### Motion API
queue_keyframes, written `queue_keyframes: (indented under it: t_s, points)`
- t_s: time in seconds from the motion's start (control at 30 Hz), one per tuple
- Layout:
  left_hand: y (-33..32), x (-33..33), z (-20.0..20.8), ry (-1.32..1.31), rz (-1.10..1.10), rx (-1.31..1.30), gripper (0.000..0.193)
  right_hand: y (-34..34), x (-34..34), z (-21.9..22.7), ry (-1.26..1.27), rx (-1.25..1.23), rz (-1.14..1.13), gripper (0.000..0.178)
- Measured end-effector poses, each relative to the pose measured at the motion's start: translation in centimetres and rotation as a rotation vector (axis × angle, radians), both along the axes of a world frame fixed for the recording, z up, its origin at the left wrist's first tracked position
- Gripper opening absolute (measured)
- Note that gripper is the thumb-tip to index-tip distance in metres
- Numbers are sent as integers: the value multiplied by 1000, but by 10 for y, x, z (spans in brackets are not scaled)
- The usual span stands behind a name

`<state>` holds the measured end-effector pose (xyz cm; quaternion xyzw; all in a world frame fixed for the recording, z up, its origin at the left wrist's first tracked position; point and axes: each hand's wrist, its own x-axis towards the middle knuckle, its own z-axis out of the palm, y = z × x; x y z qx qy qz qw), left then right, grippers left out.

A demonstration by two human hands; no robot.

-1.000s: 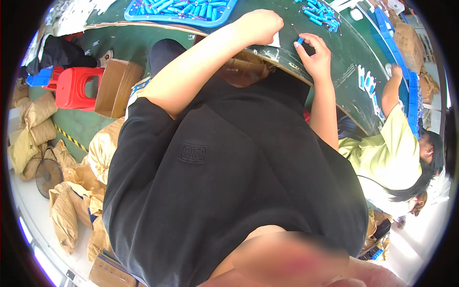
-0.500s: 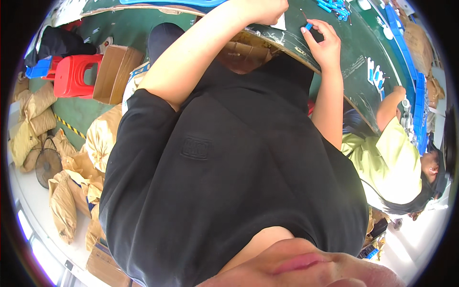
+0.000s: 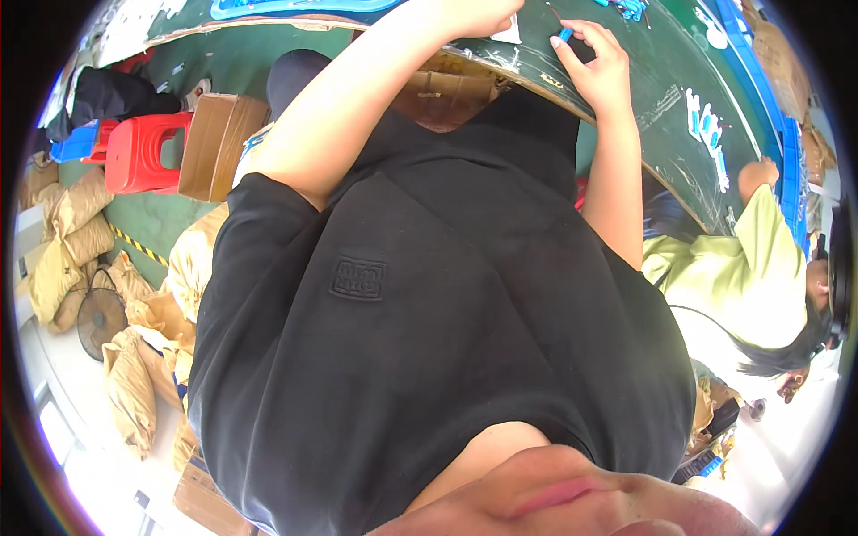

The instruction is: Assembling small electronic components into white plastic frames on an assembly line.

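Blue cylinder (image 3: 565, 35) stays in the right hand (image 3: 601, 71); less tray (image 3: 286, 12) shows than before.

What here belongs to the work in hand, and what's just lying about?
Likely work:
- blue wired cylinder in right hand
- white piece by left hand
- loose blue cylinders
- blue tray

Likely lying about:
- red stool
- cardboard box
- fan
- brown sacks

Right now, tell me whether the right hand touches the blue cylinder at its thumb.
Touching: the head view shows the right hand pinching the blue cylinder between thumb and fingers.
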<state>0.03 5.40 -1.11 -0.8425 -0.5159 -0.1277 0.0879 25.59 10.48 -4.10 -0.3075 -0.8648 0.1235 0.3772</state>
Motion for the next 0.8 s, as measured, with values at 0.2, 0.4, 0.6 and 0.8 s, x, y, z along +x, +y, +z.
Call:
queue_keyframes:
  t_s: [0.2, 0.4, 0.6, 0.8]
  points:
    - [-9, -10, -1, -484, 41, 167, 17, 3, 1, -4, 48, -82, 18, 33]
    - [-89, -1, 18, -1530, -177, -635, 26, 3, 1, 3, 196, -371, 258, 33]
    - [-119, -26, -56, -1079, -301, -1495, 13, -5, -51, 8, 389, -473, 405, 25]
    - [-51, 12, -138, -1286, 507, -909, 25, -7, -58, -16, 82, -219, 111, 33]
